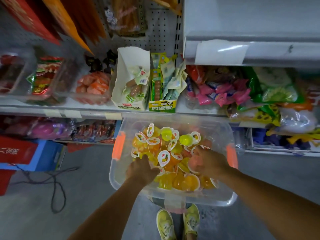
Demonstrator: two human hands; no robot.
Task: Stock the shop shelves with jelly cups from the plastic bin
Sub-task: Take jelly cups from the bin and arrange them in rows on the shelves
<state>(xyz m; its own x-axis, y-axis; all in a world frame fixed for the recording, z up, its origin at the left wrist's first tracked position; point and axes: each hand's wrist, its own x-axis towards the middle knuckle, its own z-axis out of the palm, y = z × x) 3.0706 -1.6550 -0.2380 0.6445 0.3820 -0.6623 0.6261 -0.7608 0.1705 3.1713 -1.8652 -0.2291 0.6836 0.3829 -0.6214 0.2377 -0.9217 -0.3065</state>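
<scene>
Left hand [142,168] and right hand [208,161] are down in the plastic bin [119,185], fingers curled round jelly cups [164,158]. Bin is heaped; no cups show on the shelves [86,110]. Stocking appears barely begun.

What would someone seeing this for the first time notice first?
The heap of bright yellow, orange and red jelly cups in the clear plastic bin with orange handles, at the centre just below the shelf edge. Next, the left hand and right hand, both reaching into the pile with fingers curled round cups. Behind, the shelf is crowded with colourful snack packets.
</scene>
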